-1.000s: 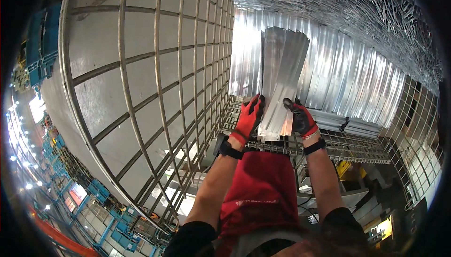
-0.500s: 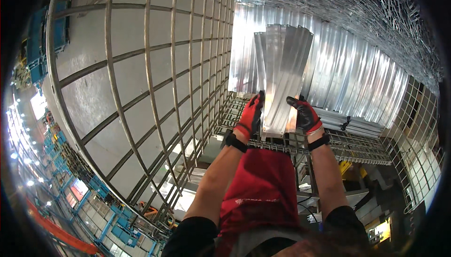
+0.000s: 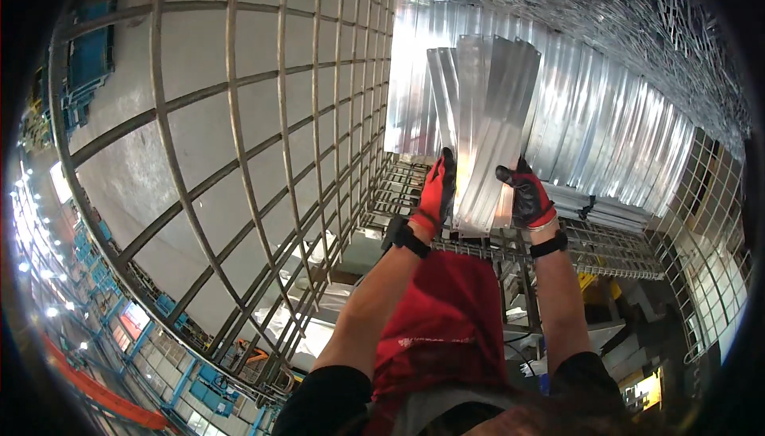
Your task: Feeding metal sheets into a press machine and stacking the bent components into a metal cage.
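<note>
Grip on both sides is loose: the left hand (image 3: 437,190) stands along the left edge of the strips (image 3: 488,129), fingers straight rather than curled round, its thumb out of sight. The right hand (image 3: 530,194) is at the right edge, thumb spread away from the fingers and its tip at the near part of the strips. How firmly either hand presses cannot be told.

The strips are thin metal lengths lying between the hands, near ends gathered toward the apron (image 3: 438,332), far ends fanned out in uneven groups over a shiny ridged layer (image 3: 590,121). One group at the left leans away from the rest.

To the right, below the layer, is a bundle (image 3: 613,209) of strips with a black tie (image 3: 588,206). Wire mesh (image 3: 233,84) rises at the left, and a dense pile (image 3: 606,21) of metal ends fills the upper right.

The step in hand looks like evening up the loose strips between two palms. Next, the move calls for even pressure from both sides, bringing the fanned far ends into line while the near ends stay together, with care for thin edges sliding over one another.
</note>
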Demonstrator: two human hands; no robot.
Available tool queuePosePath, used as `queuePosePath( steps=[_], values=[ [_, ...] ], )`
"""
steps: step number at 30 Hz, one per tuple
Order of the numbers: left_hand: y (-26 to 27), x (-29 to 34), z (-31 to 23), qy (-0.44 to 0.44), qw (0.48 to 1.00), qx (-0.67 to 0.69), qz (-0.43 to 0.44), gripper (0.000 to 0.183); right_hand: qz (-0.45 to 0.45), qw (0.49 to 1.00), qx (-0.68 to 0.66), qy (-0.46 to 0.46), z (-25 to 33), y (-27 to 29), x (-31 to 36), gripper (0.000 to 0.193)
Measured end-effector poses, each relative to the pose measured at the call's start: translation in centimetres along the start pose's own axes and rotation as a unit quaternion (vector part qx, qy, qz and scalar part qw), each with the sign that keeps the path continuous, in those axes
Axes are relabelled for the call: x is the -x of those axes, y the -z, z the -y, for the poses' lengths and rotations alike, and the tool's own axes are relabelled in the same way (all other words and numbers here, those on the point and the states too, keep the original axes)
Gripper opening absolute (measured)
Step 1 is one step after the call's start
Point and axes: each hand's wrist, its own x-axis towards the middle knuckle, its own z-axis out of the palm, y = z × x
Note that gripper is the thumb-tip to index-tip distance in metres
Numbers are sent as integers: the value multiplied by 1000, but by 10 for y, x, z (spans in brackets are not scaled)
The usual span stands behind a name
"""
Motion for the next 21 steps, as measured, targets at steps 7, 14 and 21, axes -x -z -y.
queuePosePath(
  steps=[7,14,21],
  values=[
    [-9,-27,4,-49,969,180,162,36,31,992,-12,119,22,3,-1,43],
    [-43,-40,-11,-39,999,37,9,29,-12,993,109,50,31,33,-35,40],
    [-53,33,-78,-241,883,-373,-154,56,-66,998,9,21,30,19,-37,24]
  ],
)
